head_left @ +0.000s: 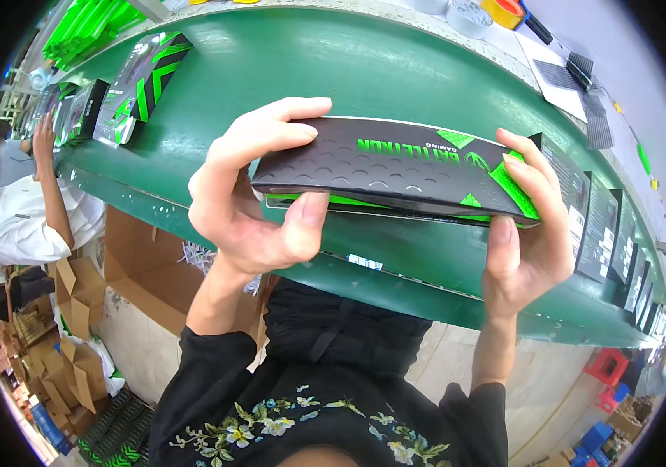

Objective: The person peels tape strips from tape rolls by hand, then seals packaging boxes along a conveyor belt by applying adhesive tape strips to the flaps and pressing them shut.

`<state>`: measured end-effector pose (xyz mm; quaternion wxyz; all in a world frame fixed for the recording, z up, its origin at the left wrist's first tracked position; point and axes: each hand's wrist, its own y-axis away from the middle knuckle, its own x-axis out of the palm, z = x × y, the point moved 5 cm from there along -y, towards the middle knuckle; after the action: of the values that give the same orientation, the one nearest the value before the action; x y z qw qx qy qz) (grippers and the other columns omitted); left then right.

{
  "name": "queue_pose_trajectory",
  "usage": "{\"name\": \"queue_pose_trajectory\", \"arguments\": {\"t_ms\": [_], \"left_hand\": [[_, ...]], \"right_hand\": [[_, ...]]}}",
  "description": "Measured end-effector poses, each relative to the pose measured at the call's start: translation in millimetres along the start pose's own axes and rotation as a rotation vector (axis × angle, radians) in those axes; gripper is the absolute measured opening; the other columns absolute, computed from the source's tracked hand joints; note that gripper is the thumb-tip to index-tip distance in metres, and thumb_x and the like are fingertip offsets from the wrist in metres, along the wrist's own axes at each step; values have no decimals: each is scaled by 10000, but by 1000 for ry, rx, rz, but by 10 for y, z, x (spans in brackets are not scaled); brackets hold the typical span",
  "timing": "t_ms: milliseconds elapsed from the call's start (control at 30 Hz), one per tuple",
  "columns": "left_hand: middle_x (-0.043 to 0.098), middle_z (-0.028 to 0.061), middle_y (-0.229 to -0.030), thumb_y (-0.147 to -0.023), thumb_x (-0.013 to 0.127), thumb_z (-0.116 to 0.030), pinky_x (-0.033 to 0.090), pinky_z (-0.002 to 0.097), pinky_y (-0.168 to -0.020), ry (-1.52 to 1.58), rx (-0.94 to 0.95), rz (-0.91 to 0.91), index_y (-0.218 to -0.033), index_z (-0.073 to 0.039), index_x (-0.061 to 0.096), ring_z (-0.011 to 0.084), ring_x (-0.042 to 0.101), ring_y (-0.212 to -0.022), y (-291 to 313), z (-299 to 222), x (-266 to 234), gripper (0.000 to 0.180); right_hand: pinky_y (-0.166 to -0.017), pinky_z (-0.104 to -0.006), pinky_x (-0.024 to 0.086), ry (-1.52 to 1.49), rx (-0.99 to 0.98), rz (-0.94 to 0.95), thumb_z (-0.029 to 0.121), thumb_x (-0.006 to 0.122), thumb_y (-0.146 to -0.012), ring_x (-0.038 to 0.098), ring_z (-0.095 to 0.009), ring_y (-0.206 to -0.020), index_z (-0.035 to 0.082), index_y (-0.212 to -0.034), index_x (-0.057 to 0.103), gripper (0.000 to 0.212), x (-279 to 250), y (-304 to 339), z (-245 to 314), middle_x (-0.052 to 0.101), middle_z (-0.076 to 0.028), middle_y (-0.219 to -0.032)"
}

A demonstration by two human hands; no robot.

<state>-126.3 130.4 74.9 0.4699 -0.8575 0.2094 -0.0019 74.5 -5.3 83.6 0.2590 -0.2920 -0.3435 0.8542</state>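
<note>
Between my two hands a long, flat black and green cardboard box (403,175) is held above the green work surface. One narrow black side with a raised scale-like pattern faces up towards me. My left hand (243,183) grips its left end, the thumb along the near edge and the fingers over the far edge. At the right end my right hand (531,226) clasps it the same way, close to the bright green corner. A thin gap with green inside shows along the near lower edge, by the left thumb. The box's underside is hidden.
Similar boxes (142,89) stand at the left of the green bench (270,66), and a row of black boxes (599,226) runs along the right. A person in white (29,214) works at far left. An open carton (142,268) sits below the near edge.
</note>
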Motion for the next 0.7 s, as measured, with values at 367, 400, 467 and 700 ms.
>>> {"name": "queue_pose_trajectory", "arguments": {"t_ms": [367, 400, 467, 700], "left_hand": [[465, 287, -1356, -701, 673, -177, 419, 404, -1022, 378, -489, -156, -1243, 18, 461, 296, 552, -1125, 221, -146, 305, 613], [463, 279, -1351, -691, 683, -207, 412, 414, -1028, 507, -572, -188, -1223, 10, 477, 300, 551, -1122, 250, -113, 334, 610], [453, 273, -1351, -664, 694, -243, 415, 428, -1025, 490, -567, -214, -1177, -13, 506, 315, 552, -1123, 297, -29, 322, 592], [434, 320, -1359, -706, 672, -287, 441, 434, -1008, 823, -516, -51, -1140, -22, 529, 334, 557, -1140, 271, 35, 283, 528]], "right_hand": [[-1073, -495, 405, -283, 272, -137, 266, 635, -838, 483, -436, -1297, 12, -1087, 634, 356, 54, 384, -50, 381, -388, -1444], [-1079, -517, 395, -305, 278, -124, 299, 628, -840, 464, -455, -1309, 21, -1086, 640, 371, 42, 394, -60, 376, -388, -1446], [-1090, -559, 376, -343, 292, -110, 365, 616, -844, 426, -491, -1332, 38, -1082, 654, 406, -6, 417, -64, 366, -390, -1450], [-1099, -500, 329, -454, 410, -171, 370, 572, -887, 493, -399, -1263, -50, -1064, 725, 480, -43, 400, -113, 493, -333, -1364]]}}
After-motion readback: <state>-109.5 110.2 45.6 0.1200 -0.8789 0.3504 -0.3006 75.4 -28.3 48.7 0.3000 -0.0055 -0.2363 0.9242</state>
